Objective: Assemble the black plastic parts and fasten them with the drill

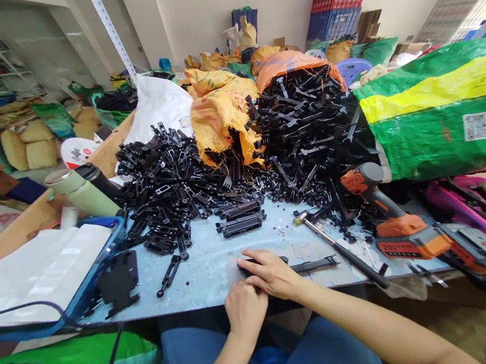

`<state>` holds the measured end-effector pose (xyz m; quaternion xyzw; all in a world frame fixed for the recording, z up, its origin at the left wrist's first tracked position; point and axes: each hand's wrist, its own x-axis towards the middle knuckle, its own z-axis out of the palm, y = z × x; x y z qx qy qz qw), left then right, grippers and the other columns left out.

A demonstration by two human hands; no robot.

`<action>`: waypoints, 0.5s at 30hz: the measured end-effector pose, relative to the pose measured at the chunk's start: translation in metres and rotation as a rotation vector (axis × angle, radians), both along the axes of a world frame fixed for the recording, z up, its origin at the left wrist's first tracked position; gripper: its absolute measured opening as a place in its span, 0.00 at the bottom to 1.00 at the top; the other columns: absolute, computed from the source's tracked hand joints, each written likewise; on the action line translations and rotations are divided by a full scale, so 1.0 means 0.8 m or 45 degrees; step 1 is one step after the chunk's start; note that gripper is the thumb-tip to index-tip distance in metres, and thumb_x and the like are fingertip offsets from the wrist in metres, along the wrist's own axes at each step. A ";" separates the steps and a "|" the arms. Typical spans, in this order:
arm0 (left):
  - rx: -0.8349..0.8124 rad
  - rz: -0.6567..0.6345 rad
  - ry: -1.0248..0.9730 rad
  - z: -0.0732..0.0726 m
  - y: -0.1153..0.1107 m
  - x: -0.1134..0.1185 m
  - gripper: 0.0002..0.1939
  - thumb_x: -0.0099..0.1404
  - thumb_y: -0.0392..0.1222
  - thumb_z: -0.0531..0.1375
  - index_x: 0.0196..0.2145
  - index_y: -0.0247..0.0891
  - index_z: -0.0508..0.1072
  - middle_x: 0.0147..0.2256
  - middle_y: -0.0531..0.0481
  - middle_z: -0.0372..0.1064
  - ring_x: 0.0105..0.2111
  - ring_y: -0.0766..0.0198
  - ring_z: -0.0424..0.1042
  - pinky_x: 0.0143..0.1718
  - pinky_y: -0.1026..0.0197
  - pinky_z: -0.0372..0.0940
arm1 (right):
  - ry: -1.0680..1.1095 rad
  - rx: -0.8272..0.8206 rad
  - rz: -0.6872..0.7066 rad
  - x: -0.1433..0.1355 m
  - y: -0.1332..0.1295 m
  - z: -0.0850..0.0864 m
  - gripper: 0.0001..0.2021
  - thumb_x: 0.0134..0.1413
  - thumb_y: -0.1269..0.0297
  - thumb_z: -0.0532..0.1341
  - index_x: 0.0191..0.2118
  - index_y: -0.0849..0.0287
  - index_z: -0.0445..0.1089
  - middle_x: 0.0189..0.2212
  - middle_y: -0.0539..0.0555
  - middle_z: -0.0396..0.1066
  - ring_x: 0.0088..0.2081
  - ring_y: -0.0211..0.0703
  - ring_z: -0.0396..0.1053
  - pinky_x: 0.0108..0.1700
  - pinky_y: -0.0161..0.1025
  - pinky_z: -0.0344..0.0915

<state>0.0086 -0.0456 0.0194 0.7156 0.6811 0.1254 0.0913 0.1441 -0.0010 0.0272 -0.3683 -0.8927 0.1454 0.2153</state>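
At the table's front edge, my left hand (246,308) is closed, its curled fingers against a black plastic part (242,269). My right hand (274,274) lies across the same part, with fingertips pressed on it just above the left hand. Most of the part is hidden under the fingers. To the right of my hands lies a long black plastic bar (314,265). Two assembled black pieces (243,224) rest side by side beyond my hands. A hammer (341,251) with a dark handle lies slantwise to the right.
Piles of black plastic parts (172,185) cover the table's far side, with small screws (261,186). An orange cordless drill (391,216) stands right. A blue tray (115,228) with white sheets, a black plate (119,282) and a green bottle (80,191) are left. Sacks (440,114) stand behind.
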 end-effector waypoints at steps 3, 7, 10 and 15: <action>-0.184 0.080 -0.028 0.004 0.010 0.006 0.14 0.63 0.40 0.50 0.28 0.34 0.74 0.27 0.42 0.73 0.29 0.56 0.73 0.28 0.61 0.58 | 0.039 -0.112 -0.007 -0.017 0.008 -0.006 0.21 0.63 0.57 0.46 0.58 0.56 0.57 0.53 0.57 0.62 0.52 0.44 0.60 0.52 0.42 0.60; -0.238 0.053 -0.029 0.004 0.017 -0.005 0.19 0.64 0.45 0.49 0.27 0.34 0.74 0.27 0.39 0.73 0.30 0.54 0.73 0.28 0.60 0.58 | 0.100 -0.179 -0.058 -0.017 0.011 -0.008 0.20 0.64 0.59 0.45 0.58 0.54 0.57 0.50 0.55 0.65 0.49 0.43 0.62 0.51 0.41 0.61; -0.217 0.003 -0.027 0.000 0.019 -0.010 0.20 0.65 0.46 0.49 0.26 0.34 0.75 0.27 0.40 0.73 0.29 0.54 0.73 0.28 0.61 0.58 | 0.076 -0.195 -0.130 -0.021 0.010 -0.005 0.20 0.64 0.59 0.45 0.59 0.51 0.57 0.47 0.55 0.65 0.46 0.43 0.63 0.49 0.41 0.62; -0.172 -0.014 -0.064 -0.008 0.020 -0.005 0.20 0.66 0.44 0.47 0.26 0.34 0.75 0.26 0.40 0.73 0.28 0.55 0.73 0.27 0.61 0.57 | 0.086 -0.220 -0.162 -0.024 0.009 -0.007 0.20 0.64 0.59 0.45 0.59 0.51 0.57 0.44 0.55 0.65 0.45 0.42 0.63 0.48 0.40 0.62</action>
